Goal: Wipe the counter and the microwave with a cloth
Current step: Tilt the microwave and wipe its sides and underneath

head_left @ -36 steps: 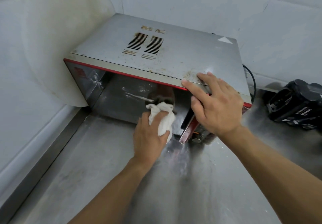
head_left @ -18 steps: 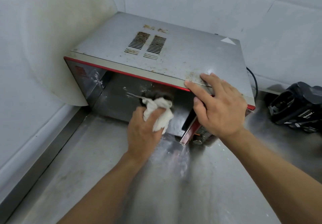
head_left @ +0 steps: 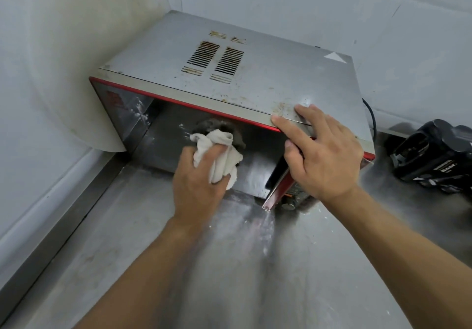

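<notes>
Head view: your left hand (head_left: 196, 193) grips a crumpled white cloth (head_left: 219, 154) against the grey metal microwave (head_left: 268, 80); your right hand (head_left: 329, 160) rests on top, fingers spread.

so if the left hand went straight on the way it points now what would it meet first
The microwave door: the left hand points at its dark glass, with the cloth it grips leading. Whether the cloth already touches is unclear.

Microwave (head_left: 268, 83): brushed grey metal top, matt, speckled with rusty stains; glossy dark front with red trim. Counter (head_left: 245, 272): stainless steel, dull sheen, smeared. Cloth (head_left: 217, 154): white, soft, crumpled. Wall (head_left: 332, 9): smooth pale tile
</notes>
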